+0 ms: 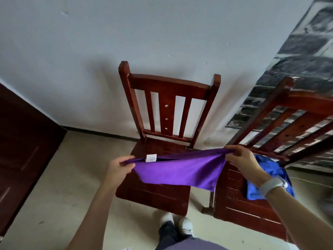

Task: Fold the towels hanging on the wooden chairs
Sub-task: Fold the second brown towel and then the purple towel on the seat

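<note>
A person standing over two dark red-brown wooden chairs holds a bright purple cloth towel (180,168) stretched in mid-air at the centre of the frame, above the seat of the slat-backed wooden chair (169,98) that stands against the pale wall. The left hand (119,167) is pinched shut on the towel's left end, the right hand (239,156) is pinched shut on its right end, and the two hands are held well apart so the top edge runs taut between them. The cloth appears doubled over, with two layers meeting along that edge and a small white care label (151,157) sticking up near the left hand; the lower part hangs loose, one corner drooping toward the gap between the chairs. At lower right, a crumpled shiny blue towel (270,179) lies on the seat of the second wooden chair (281,121), partly covered by the right forearm and its pale grey wristband (272,185). Judging from this, the purple towel seems part-folded with at least one more fold to make, and the blue one looks bunched rather than neatly folded, though that is hard to tell. The second chair is cut off by the frame's right edge and blurred; no towel hangs on either chair back.
</note>
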Motion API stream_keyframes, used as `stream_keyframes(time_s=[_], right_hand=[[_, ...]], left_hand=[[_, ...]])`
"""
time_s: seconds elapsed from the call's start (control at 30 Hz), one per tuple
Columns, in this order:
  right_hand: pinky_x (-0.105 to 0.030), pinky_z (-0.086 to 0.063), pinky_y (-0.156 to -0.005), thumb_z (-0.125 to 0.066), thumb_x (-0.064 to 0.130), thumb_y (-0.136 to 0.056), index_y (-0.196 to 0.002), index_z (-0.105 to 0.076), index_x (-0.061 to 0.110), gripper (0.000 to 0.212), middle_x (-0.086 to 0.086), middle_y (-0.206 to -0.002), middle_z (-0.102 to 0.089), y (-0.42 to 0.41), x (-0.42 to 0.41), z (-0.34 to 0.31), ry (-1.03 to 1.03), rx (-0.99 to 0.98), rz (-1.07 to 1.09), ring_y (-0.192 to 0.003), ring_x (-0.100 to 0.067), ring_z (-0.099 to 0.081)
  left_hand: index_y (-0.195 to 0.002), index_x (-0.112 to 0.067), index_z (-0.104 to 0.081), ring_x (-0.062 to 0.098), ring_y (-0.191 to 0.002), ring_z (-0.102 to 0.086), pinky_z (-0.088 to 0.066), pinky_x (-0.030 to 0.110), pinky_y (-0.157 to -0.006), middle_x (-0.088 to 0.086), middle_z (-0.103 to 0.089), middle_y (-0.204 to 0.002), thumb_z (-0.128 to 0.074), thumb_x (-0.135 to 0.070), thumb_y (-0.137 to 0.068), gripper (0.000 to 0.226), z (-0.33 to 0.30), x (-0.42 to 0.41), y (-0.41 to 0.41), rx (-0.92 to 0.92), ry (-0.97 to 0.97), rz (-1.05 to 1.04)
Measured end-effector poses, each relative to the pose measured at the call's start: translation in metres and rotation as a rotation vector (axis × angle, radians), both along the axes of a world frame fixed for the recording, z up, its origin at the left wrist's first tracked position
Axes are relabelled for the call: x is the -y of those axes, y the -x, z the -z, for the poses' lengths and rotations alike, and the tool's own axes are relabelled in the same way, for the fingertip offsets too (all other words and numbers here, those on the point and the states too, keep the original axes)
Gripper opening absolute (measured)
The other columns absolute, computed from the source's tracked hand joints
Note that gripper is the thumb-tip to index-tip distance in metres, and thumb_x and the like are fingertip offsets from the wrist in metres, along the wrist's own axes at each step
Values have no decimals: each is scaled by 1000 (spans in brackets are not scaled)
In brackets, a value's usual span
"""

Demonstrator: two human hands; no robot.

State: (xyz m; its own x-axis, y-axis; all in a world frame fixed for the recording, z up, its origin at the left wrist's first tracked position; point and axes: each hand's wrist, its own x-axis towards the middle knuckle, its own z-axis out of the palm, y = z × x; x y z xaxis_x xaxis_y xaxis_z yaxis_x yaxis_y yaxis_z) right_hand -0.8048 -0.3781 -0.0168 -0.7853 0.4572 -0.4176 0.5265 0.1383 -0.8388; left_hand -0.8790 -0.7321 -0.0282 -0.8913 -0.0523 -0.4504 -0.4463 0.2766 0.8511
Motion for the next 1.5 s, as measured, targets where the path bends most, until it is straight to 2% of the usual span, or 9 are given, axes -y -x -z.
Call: stream_keyframes(time_s=[0.17,0.37,0.57,0.87,1.0,1.17,1.3,1.4,1.5], right_hand=[[-27,-40,-72,-59,-3,-82,-95,-64,-2,14,-16,-83,-62,-13,-5,-4,-475,-89,-85,-80,-32,-59],[-18,-32,-76,-58,-6,-83,-93,-68,-7,14,-26,-92,-54,-2,-20,-20,-754,-278,-193,-88,-37,-56],[-44,-49,-78,-48,-9,-88,-108,-63,-7,26,-24,-92,-59,6,-23,-39,-832,-413,-242,-85,-39,-60],[-49,-54,-73,-50,-16,-82,-97,-67,-7,25,-23,-92,-63,2,-32,-53,-875,-471,-307,-83,-38,-63],[-47,-53,-74,-51,-12,-84,-94,-67,-3,21,-20,-95,-66,-2,-31,-41,-851,-438,-241,-86,-37,-64],[-19,-35,-67,-51,-7,-87,-92,-64,-3,15,-17,-84,-67,-27,-18,-9,-583,-249,-258,-78,-29,-61],[-19,-31,-60,-43,-2,-92,-91,-54,11,17,-2,-74,-57,-55,2,21,-471,-143,-299,-60,-13,-50],[-26,-35,-69,-39,4,-94,-98,-53,11,15,-2,-80,-56,-66,17,39,-469,-85,-310,-68,-20,-51],[-31,-37,-71,-38,6,-94,-98,-51,14,16,-3,-83,-57,-70,27,52,-471,-64,-328,-74,-24,-52]], left_hand=[[-103,-1,-67,29,-84,-61,-49,38,-83,16,-67,-96,-64,-5,-82,21,-6,-7,8,-188,251,64],[-99,4,-68,28,-90,-58,-38,28,-81,17,-60,-98,-63,-1,-81,19,-31,-11,26,-485,360,97],[-95,-7,-70,7,-74,-59,-44,10,-68,0,-65,-85,-66,-5,-81,15,-54,-7,34,-604,313,119],[-78,-21,-67,2,-71,-59,-43,1,-57,-14,-64,-73,-73,-10,-74,13,-66,0,43,-573,279,99],[-80,-15,-69,-5,-72,-60,-43,1,-64,-2,-66,-80,-72,-2,-72,16,-60,0,41,-594,250,89],[-75,-8,-61,-7,-73,-60,-44,3,-66,0,-64,-92,-62,10,-77,18,-34,9,15,-348,66,89],[-86,-4,-56,7,-67,-56,-42,5,-59,5,-58,-76,-56,7,-84,11,1,23,-20,-213,129,113],[-94,-3,-56,23,-78,-55,-45,30,-69,12,-60,-84,-52,1,-89,8,23,32,-46,-206,240,85],[-93,-7,-57,17,-74,-53,-43,15,-64,7,-58,-84,-52,-1,-88,9,39,40,-62,-279,359,42]])
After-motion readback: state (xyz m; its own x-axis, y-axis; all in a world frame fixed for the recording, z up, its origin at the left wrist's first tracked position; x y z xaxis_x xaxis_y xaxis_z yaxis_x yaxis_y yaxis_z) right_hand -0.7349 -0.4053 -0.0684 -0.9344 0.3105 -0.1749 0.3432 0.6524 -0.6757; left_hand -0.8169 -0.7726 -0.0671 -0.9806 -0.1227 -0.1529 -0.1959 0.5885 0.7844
